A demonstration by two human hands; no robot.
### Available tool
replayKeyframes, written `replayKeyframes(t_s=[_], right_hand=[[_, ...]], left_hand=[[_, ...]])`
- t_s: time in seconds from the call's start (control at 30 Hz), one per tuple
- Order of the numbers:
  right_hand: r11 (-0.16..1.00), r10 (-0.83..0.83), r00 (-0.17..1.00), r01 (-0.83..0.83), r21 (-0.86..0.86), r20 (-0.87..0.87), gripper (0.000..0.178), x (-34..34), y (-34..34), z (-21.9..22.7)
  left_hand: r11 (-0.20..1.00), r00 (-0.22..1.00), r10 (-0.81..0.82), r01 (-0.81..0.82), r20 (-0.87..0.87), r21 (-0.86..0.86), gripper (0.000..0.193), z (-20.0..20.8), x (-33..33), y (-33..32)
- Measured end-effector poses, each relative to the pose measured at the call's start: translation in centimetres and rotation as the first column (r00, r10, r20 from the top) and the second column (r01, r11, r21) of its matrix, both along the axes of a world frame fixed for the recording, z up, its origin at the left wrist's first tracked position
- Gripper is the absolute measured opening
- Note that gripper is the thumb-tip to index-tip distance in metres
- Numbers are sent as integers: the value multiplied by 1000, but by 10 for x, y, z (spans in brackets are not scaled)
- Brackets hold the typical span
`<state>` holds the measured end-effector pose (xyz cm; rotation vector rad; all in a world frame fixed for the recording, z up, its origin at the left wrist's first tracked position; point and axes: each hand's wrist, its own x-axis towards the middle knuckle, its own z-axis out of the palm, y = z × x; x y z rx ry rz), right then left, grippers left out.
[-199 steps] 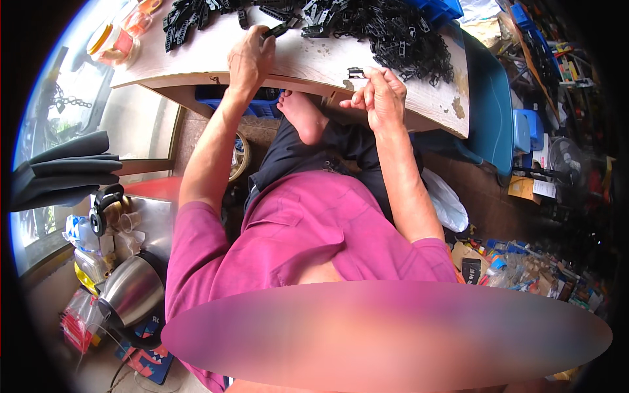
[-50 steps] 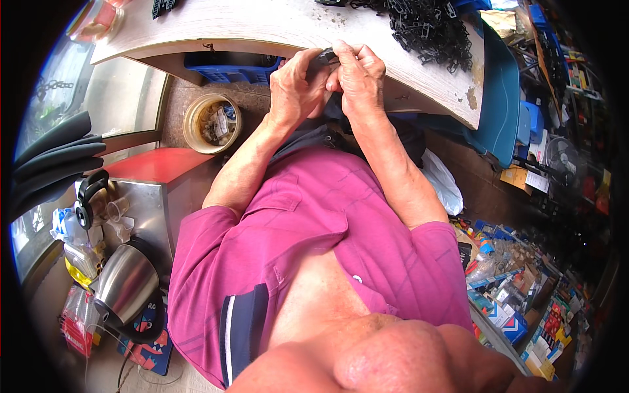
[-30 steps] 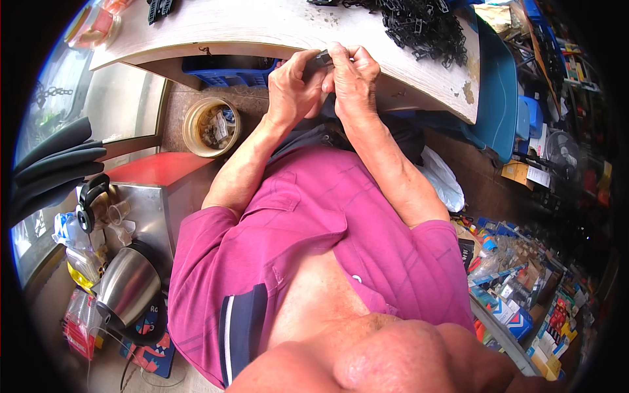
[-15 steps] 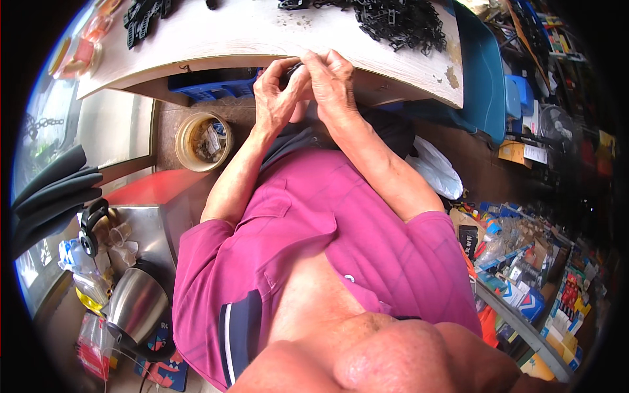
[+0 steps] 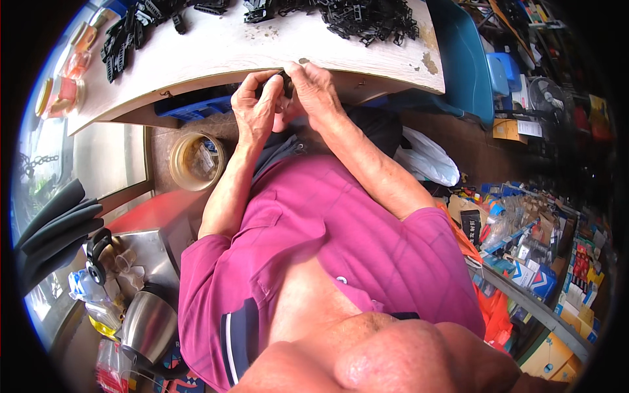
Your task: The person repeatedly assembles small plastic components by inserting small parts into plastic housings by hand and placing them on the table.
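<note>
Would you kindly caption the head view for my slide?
Left hand and right hand meet around a dark part by the table, black pieces beyond.

Can see hard-looking blk plastic pcs point(image 5: 370, 21) w/ a slight sheen, on a pale wood-grain tabletop point(image 5: 216, 49), mostly smooth but w/ rough, flaked brn spots nr the R end. Also note a shiny metal kettle point(image 5: 149, 326), dull beige plastic tub point(image 5: 175, 165), smooth teal plastic shell point(image 5: 465, 65) & thin, crinkled, glossy wht plastic bag point(image 5: 432, 164). For cloth, add a matt magenta shirt point(image 5: 295, 223), lightly creased, weave too small to tell.
</note>
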<state>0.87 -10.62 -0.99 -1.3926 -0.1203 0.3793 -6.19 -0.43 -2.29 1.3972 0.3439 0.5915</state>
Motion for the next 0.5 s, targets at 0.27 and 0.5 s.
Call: replayKeyframes(t_s=[0.27,0.5], right_hand=[[991,63,998,-61,119,-8,30,2,-18,1],[992,17,999,-12,122,-43,25,13,-40,6]], left_hand=[[924,977,-188,212,103,-318,12,8,5,-18],[914,965,-255,263,66,-309,17,-6,18,-34]])
